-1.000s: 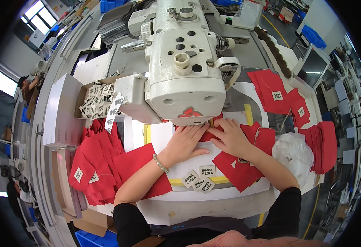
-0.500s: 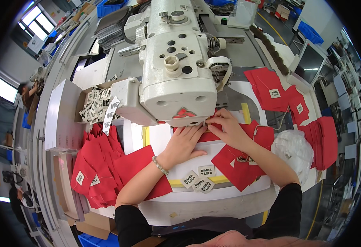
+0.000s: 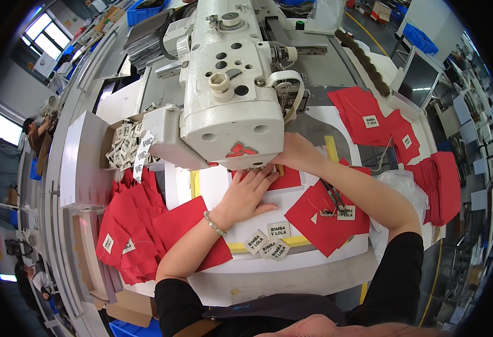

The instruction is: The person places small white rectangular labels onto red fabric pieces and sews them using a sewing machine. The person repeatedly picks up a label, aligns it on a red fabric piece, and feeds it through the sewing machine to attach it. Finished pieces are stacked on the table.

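Note:
The white head of a sewing machine [image 3: 232, 126] stands before me. Under it lies a red fabric piece [image 3: 285, 178], and my left hand [image 3: 243, 194] rests on its left part with fingers stretched out. My right hand [image 3: 294, 151] reaches up beside the right side of the machine head, which hides its fingers. On the white work surface nearer me are several loose white square labels [image 3: 278, 230]. To their right lie more red fabric pieces [image 3: 318, 230] with a label, and dark-handled thread snips [image 3: 333, 195] on top.
Left of the machine, an open carton holds many labels [image 3: 125, 143] above a heap of red fabric [image 3: 131, 216]. At right are labelled red pieces [image 3: 359, 115], a clear plastic bag [image 3: 401, 194] and a stack of red fabric [image 3: 437, 188]. A small screen [image 3: 420, 81] stands beyond.
My right hand has left the spot beside my left fingertips and moved up to the machine's right side. The snips have come into sight. My left hand stays on the fabric.

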